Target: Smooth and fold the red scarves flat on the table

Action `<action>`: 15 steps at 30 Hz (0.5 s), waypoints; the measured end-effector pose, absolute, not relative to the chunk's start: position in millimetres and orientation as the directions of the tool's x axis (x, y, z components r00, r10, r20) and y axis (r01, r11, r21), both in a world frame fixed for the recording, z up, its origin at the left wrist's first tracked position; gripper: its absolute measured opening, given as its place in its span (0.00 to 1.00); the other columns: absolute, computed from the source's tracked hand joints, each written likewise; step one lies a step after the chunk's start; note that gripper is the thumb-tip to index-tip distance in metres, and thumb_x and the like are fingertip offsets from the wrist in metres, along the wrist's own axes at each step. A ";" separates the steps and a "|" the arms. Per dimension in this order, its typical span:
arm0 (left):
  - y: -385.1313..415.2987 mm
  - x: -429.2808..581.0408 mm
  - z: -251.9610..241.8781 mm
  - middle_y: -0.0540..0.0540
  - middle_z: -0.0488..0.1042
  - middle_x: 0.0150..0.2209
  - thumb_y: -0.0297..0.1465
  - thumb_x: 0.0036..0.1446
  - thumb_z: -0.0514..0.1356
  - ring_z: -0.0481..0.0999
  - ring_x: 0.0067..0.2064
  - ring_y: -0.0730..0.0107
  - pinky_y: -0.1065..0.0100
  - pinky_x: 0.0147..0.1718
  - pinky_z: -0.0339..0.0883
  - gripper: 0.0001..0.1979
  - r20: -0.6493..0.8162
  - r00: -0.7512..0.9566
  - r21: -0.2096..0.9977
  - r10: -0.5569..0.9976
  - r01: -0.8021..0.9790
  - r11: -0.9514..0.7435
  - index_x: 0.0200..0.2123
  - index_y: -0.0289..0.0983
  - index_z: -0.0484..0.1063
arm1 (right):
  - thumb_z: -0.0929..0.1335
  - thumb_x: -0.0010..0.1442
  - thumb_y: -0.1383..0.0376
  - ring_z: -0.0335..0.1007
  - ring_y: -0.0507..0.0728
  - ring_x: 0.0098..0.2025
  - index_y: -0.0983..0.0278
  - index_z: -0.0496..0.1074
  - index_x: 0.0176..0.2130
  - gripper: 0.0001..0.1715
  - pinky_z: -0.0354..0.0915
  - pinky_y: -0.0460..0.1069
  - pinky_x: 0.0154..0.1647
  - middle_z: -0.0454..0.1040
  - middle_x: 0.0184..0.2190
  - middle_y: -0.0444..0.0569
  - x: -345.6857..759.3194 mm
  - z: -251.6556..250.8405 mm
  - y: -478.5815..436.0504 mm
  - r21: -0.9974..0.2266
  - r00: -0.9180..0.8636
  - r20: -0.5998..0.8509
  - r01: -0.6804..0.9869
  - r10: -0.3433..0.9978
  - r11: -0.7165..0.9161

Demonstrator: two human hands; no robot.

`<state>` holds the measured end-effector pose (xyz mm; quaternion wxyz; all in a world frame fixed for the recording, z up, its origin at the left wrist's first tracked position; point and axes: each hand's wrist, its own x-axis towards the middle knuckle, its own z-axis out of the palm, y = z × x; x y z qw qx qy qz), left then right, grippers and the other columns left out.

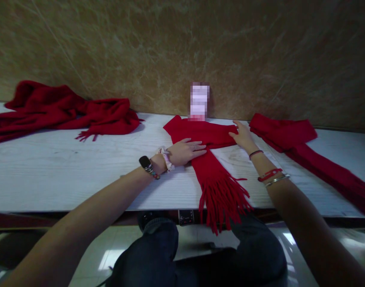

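A red fringed scarf (209,131) lies on the white tabletop in front of me, its upper part folded crosswise. Its fringe hangs over the table's front edge. My left hand (186,152) rests flat on the scarf, near where the folded part meets the hanging tail, fingers extended. At the right end of the fold, my right hand (244,137) touches the cloth with thumb and forefinger spread apart; its other fingers are partly hidden.
A second red scarf (104,113) lies crumpled on the left. On the right is another red scarf (285,133), folded with a tail toward the front. A blurred-out upright phone-like object (199,99) leans against the marbled wall (158,52). The white table (80,171) ends just before my knees.
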<state>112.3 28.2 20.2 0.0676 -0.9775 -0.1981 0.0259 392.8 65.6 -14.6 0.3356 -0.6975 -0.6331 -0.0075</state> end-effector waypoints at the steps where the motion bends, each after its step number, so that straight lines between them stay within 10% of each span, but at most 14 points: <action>1: 28.7 112.7 19.7 0.45 0.57 0.60 0.18 0.54 0.49 0.50 0.63 0.63 0.54 0.56 0.51 0.28 -0.024 0.922 -0.152 0.386 0.378 -0.913 0.58 0.39 0.57 | 0.67 0.47 0.69 0.65 0.62 0.48 0.66 0.62 0.53 0.32 0.60 0.57 0.51 0.69 0.46 0.57 393.7 -14.3 66.1 -0.465 0.207 0.436 0.885 0.876 0.021; 15: 35.7 79.7 33.5 0.56 0.56 0.60 0.14 0.37 0.47 0.39 0.65 0.64 0.56 0.60 0.44 0.40 -0.129 0.951 0.094 0.282 0.294 -0.951 0.56 0.44 0.61 | 0.66 0.48 0.70 0.64 0.64 0.47 0.69 0.67 0.48 0.25 0.60 0.60 0.51 0.69 0.42 0.59 401.9 -10.6 67.9 -0.417 0.231 0.505 0.909 0.831 0.001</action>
